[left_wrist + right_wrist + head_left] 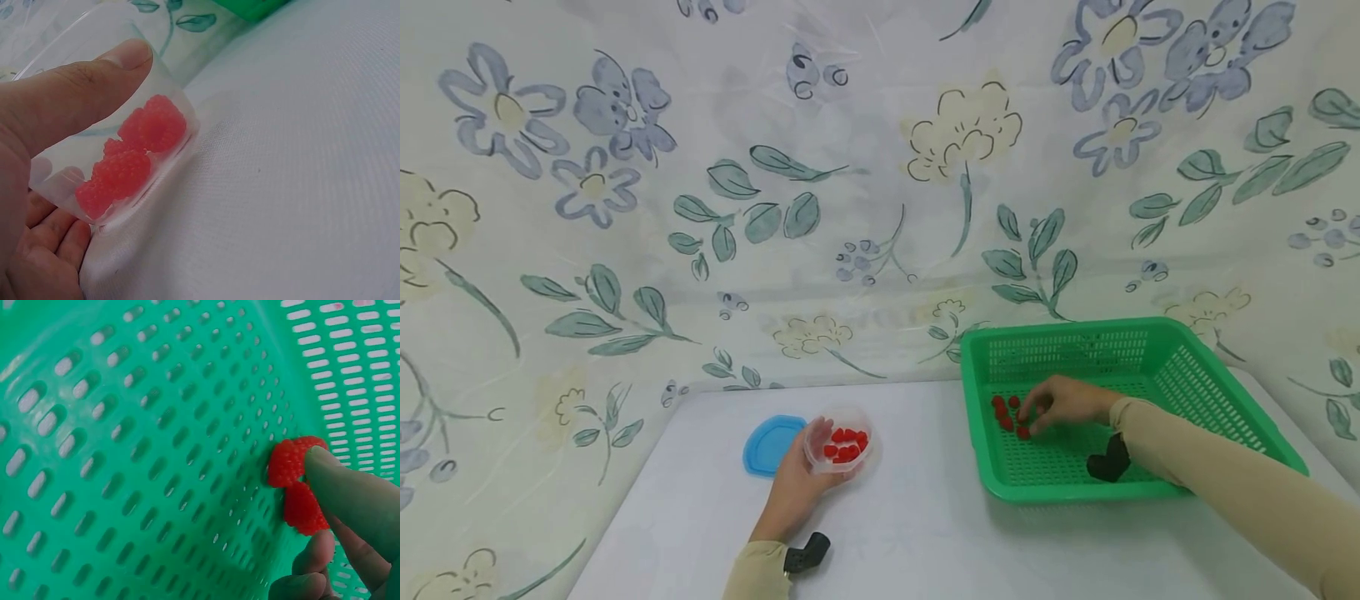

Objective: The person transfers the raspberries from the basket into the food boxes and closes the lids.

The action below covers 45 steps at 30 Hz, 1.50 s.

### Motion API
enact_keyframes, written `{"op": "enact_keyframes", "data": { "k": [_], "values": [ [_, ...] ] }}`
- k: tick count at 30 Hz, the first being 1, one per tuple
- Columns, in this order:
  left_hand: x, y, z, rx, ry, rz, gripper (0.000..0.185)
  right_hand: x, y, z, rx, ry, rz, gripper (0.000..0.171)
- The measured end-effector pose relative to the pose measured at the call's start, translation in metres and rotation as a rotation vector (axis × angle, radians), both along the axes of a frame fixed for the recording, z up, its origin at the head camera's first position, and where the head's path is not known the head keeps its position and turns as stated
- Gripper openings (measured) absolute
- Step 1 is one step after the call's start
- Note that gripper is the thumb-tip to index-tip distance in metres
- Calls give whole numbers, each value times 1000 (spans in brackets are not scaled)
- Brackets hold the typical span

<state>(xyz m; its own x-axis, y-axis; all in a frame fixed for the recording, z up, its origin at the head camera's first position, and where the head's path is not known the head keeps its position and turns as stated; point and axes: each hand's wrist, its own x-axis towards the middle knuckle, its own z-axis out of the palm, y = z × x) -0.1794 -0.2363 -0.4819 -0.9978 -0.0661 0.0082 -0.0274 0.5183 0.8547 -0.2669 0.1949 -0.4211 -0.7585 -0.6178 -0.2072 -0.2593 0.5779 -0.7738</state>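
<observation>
My left hand (801, 479) grips a clear plastic cup (870, 433) with several red raspberries (844, 455) inside. In the left wrist view the thumb (125, 62) lies along the cup's wall and fingers show by its base, close over the white cloth. My right hand (1063, 402) reaches down into a green basket (1138, 492), over raspberries (1003, 412) at its left side. In the right wrist view the thumb (344, 487) overlaps an upper raspberry (287, 465). A second raspberry (303, 509) shows in the gap between the thumb and the spread fingers.
A blue lid (767, 446) lies on the white table (895, 533) just left of the cup. The basket's slotted walls rise around the right hand. A flowered sheet (850, 208) hangs behind the table.
</observation>
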Motion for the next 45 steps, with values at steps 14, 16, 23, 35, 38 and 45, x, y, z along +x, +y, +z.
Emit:
{"op": "enact_keyframes", "data": {
  "k": [14, 16, 23, 35, 38, 45],
  "values": [
    [2, 1, 1, -7, 2, 5, 92, 2, -7, -1, 51, 71, 46, 21],
    [2, 1, 1, -10, 2, 5, 92, 3, -8, -1, 59, 88, 50, 21],
    [2, 2, 1, -14, 1, 3, 91, 5, -12, -1, 79, 128, 57, 19],
    [1, 2, 1, -1, 3, 1, 93, 3, -13, 7, 58, 110, 29, 24],
    [1, 2, 1, 2, 1, 1, 92, 3, -14, 12, 31, 109, 31, 27],
    [1, 2, 1, -1, -4, 1, 93, 5, -15, 18, -17, 136, 41, 27]
  ]
}}
